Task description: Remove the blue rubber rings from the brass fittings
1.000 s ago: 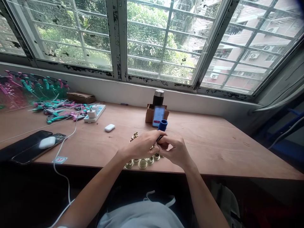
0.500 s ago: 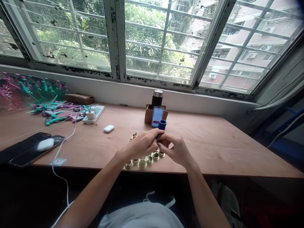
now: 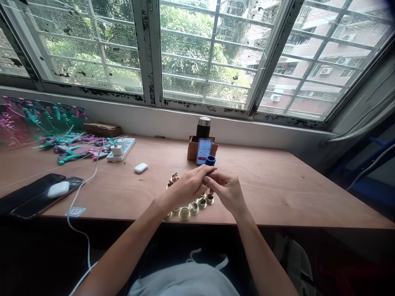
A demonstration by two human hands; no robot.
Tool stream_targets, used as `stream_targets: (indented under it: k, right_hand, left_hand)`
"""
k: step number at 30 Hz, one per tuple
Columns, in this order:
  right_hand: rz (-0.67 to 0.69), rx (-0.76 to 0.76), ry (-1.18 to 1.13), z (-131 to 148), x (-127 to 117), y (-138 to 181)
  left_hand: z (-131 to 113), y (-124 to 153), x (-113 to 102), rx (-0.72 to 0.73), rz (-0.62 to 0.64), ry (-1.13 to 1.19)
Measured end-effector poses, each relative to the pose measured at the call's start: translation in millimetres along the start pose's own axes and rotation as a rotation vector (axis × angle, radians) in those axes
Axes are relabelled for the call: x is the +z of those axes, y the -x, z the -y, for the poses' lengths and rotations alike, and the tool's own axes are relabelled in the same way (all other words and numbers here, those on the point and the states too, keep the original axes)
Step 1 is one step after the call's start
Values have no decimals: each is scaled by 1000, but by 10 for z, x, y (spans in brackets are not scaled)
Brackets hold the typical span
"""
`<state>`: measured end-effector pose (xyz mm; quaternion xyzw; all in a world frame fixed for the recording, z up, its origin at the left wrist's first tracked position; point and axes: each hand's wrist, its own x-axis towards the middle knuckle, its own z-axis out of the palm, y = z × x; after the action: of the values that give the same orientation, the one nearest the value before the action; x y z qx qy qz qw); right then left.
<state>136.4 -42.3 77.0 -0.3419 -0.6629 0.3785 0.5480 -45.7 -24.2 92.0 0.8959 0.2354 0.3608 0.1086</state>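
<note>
One wooden desk point(image 3: 271, 193) spreads before you. Beyond a cluster of brass rings point(image 3: 184, 213) stands a cardboard box point(image 3: 191, 150) with a steel flask point(image 3: 203, 127) and a phone point(image 3: 203, 153). Just above those rings, your left hand point(image 3: 188, 187) and right hand point(image 3: 226, 191) close together, gripping a blue-capped cylinder point(image 3: 210, 160).

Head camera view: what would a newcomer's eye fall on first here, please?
A wide barred window with flaking black paint fills the top. On the wooden desk below, the left hand and right hand meet under a blue cylindrical piece, above a cluster of brass ring fittings. Pink and teal plastic parts lie heaped at the far left.
</note>
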Motion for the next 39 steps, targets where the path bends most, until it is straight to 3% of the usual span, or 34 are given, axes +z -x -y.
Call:
stream_targets:
  k: [13, 21, 26, 32, 39]
  right_hand:
    - [-10, -22, -28, 23, 22, 29]
    - [12, -237, 320, 81, -42, 24]
    - [86, -317, 397, 91, -50, 28]
    - [118, -287, 342, 101, -78, 26]
    - [140, -325, 367, 102, -72, 27]
  left_hand:
    - [-55, -17, -103, -40, 17, 108]
    - [-31, 19, -219, -166, 125, 257]
    - [-57, 8, -217, -224, 146, 275]
    - [-60, 20, -180, -188, 112, 319]
    - [-43, 20, -168, -104, 125, 186]
